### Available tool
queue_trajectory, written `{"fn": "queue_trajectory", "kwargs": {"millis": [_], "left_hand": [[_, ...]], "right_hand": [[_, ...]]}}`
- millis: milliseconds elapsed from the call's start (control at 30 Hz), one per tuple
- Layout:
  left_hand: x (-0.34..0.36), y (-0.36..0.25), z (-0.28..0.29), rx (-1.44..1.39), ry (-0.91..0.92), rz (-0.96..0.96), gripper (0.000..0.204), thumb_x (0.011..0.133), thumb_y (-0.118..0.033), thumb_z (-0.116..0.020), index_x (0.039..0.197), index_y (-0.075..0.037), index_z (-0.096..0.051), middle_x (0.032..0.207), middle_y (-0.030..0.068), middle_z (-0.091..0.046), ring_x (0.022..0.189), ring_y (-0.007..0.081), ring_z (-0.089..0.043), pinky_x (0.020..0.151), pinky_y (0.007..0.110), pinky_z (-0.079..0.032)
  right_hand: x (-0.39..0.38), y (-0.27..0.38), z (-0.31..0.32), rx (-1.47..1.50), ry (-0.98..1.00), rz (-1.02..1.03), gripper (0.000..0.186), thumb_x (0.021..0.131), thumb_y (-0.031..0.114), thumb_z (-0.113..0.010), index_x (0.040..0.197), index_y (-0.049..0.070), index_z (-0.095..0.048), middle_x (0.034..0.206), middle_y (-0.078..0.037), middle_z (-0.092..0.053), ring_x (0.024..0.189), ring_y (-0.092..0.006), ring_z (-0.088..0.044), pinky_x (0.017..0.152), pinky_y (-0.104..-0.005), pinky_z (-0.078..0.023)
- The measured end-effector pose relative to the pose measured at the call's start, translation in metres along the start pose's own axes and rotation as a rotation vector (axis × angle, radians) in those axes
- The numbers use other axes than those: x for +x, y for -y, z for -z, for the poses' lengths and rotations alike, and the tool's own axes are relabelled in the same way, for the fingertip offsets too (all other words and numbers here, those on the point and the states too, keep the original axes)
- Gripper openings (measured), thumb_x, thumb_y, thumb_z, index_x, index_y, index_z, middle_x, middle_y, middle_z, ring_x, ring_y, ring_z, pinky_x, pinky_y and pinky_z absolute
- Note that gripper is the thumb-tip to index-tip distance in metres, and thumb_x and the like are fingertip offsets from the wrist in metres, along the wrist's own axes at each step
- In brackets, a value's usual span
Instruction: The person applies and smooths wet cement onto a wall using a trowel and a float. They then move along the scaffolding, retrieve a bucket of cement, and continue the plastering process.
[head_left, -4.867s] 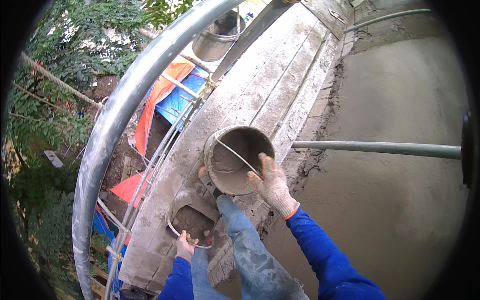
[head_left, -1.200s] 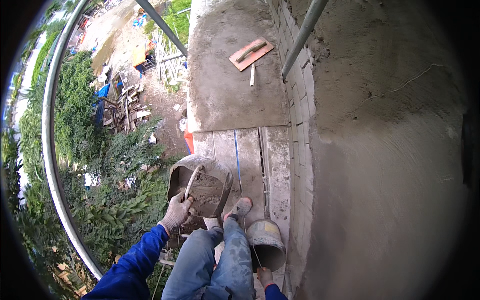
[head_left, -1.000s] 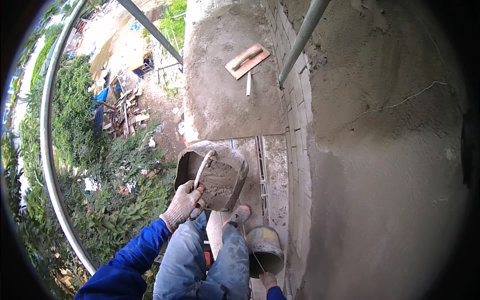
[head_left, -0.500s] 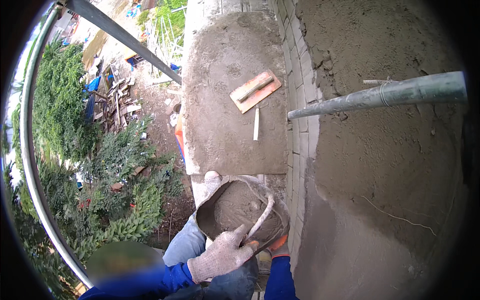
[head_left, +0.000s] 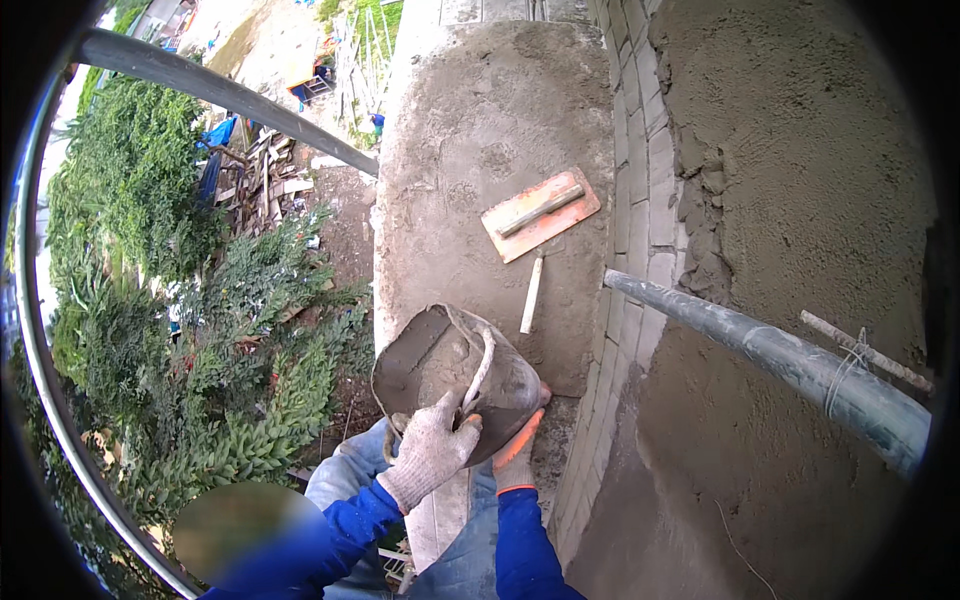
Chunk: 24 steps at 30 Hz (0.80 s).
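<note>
A grey bucket of wet mortar hangs tilted in front of me, its mouth toward the left. My left hand, in a dirty knit glove, is closed at the near rim around the rope-like handle. Against the underside of the bucket presses my right hand, in a glove with orange on it; its fingertips are partly hidden. Beyond the bucket, an orange plastering float lies on a mortar-smeared board. Near it is a pale wooden handle, whose tool end I cannot make out.
A thick metal pole crosses on the right, before a wall coated in rough mortar. Grey blocks line the board's right side. Metal rails stand on the left, above a drop to trees and scattered debris.
Both hands have lifted the bucket forward and tipped it leftward. More of its outer side and of my right hand now shows. The view has shifted, so the float appears farther right.
</note>
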<state>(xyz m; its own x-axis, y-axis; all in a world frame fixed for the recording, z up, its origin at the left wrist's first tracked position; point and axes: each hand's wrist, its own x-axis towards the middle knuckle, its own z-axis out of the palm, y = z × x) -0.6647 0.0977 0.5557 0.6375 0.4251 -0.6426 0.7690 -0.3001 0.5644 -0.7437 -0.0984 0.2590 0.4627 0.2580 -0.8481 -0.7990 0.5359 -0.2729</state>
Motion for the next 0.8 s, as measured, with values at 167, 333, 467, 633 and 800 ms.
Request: {"fn": "queue_trajectory", "kwargs": {"millis": [167,333,467,633,800], "left_hand": [[0.072,0.073,-0.025,-0.241,-0.11,0.011,0.032,0.088,-0.02,-0.064,0.112,0.002,-0.062,0.074,0.013,-0.064,0.067,0.0206,-0.059,0.064,0.037,-0.046],[0.154,0.134,0.003,-0.417,0.05,0.01,0.029,0.088,-0.022,-0.066,0.098,0.004,-0.063,0.063,0.0073,-0.057,0.053,0.0177,-0.049,0.051,0.036,-0.039],[0.257,0.223,0.018,-0.519,0.242,0.168,0.037,0.091,-0.023,-0.066,0.12,-0.002,-0.061,0.069,-0.002,-0.057,0.057,0.005,-0.048,0.048,0.022,-0.038],[0.318,0.254,0.051,-0.492,0.045,0.041,0.037,0.089,-0.02,-0.067,0.117,0.004,-0.061,0.08,0.0047,-0.062,0.069,0.0098,-0.054,0.059,0.027,-0.045],[0.352,0.359,0.05,-0.34,-0.154,0.062,0.046,0.094,-0.035,-0.065,0.12,0.003,-0.057,0.105,0.0132,-0.066,0.094,0.0159,-0.058,0.082,0.033,-0.049]], "right_hand": [[0.016,0.001,-0.028,0.982,0.834,-0.6,0.085,0.095,0.071,-0.022,0.155,0.01,-0.022,0.16,-0.017,-0.017,0.147,-0.0388,-0.013,0.114,-0.0624,-0.006],[0.089,-0.037,-0.027,0.979,1.52,-0.831,0.086,0.091,0.069,-0.028,0.15,0.008,-0.018,0.156,-0.015,-0.014,0.143,-0.0376,-0.011,0.112,-0.0602,-0.006],[0.081,-0.101,-0.121,0.05,0.02,0.344,0.051,0.091,0.038,-0.051,0.126,0.005,-0.035,0.131,-0.011,-0.032,0.121,-0.0251,-0.031,0.103,-0.0432,-0.026],[0.087,-0.11,-0.226,-0.522,-0.308,0.401,0.027,0.088,0.001,-0.067,0.11,-0.001,-0.051,0.116,-0.009,-0.049,0.109,-0.0201,-0.049,0.095,-0.0341,-0.046],[0.129,-0.104,-0.265,-0.782,0.116,0.204,0.032,0.087,0.007,-0.071,0.114,0.0,-0.057,0.121,-0.01,-0.048,0.106,-0.0212,-0.054,0.089,-0.0352,-0.051]]}}
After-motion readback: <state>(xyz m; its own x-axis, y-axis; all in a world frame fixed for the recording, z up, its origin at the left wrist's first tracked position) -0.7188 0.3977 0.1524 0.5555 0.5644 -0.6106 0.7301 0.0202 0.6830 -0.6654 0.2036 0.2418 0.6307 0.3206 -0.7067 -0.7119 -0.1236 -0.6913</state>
